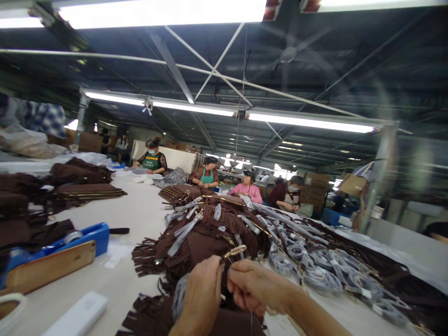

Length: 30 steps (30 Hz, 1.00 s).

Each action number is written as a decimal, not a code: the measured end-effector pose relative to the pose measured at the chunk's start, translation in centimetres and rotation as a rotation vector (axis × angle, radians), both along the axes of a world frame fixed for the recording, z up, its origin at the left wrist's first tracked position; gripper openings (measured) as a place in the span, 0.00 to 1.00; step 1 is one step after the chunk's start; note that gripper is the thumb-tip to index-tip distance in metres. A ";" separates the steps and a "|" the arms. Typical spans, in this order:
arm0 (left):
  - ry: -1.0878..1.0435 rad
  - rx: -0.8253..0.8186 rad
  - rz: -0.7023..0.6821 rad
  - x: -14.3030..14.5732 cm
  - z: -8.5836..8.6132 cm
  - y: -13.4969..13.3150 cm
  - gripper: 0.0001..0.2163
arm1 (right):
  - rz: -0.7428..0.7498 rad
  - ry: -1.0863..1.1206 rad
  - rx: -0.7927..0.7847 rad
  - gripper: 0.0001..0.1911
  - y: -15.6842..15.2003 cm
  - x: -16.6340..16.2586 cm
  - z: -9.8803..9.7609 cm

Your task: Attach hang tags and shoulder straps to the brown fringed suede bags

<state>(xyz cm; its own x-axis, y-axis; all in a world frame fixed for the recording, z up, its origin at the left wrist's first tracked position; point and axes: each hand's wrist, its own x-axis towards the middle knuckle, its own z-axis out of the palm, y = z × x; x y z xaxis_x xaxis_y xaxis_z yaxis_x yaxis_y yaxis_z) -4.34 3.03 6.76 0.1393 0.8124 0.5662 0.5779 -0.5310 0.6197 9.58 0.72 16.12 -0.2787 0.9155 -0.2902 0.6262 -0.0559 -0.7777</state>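
A blue tape dispenser point(91, 234) and a phone point(49, 267) lie at the left of the long table point(140, 210). At centre, my left hand point(201, 296) pinches a gold clasp point(234, 252) above a brown fringed bag point(206, 245). My right hand point(254, 287), just beside it, is curled tight (on what, I cannot tell). Plastic-wrapped straps point(317, 273) spread to the right, with seated co-workers point(247, 186) beyond.

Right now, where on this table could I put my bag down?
A bare strip of table runs between the stacked brown pieces on the left and the fringed pile in the middle. Nearer, between the blue tape dispenser and that pile, paper scraps lie. Wrapped chains crowd the right side.
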 end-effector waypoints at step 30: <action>-0.018 0.270 -0.307 1.2 7.0 -0.9 0.11 | -0.221 0.343 0.697 0.11 -2.0 3.4 -5.9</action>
